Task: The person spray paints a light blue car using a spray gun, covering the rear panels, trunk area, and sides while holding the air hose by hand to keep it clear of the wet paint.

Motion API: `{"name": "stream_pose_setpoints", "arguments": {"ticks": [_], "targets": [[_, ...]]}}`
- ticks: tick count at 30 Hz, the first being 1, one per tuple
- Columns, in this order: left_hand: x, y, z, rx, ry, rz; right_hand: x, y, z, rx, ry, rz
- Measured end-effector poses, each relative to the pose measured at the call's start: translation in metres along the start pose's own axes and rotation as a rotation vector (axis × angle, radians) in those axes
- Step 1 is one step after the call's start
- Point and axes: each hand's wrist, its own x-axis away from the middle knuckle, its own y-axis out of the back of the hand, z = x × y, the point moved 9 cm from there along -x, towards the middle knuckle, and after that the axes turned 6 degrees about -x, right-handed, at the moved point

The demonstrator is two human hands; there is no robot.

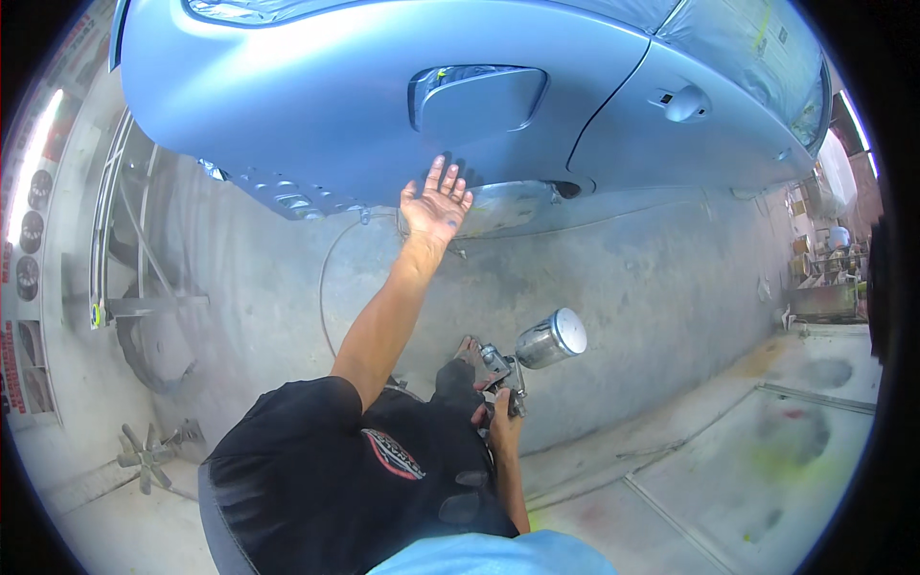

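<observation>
My left hand point(437, 201) is stretched out palm up with fingers spread, its fingertips just below the square flap point(479, 101) in the pale metallic blue car body point(287, 96). It holds nothing; whether it touches the paint, I cannot tell. Low in the view, my right hand point(500, 422) grips a metal spray gun point(503, 374) with a silver cup point(551, 337) on top, held beside my dark-clothed body. The car's door handle point(685, 103) is to the right of the flap, and its windows point(738, 38) are covered in clear plastic.
A grey concrete floor point(652, 307) runs under the car with a thin hose point(326, 287) on it. A metal frame point(139, 220) leans at the left, near a fan blade point(146, 458). At the right stand cluttered shelves point(824, 283), and stained pale panels point(728, 479) lie lower right.
</observation>
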Motion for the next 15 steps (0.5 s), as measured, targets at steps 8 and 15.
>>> {"name": "stream_pose_setpoints", "arguments": {"ticks": [8,15], "targets": [[-0.002,-0.008,0.002,0.001,-0.028,0.057,-0.002,0.004,-0.003,-0.010,-0.025,0.047],[0.000,-0.017,0.005,0.047,-0.027,0.120,-0.002,0.009,-0.010,0.053,-0.026,0.075]]}}
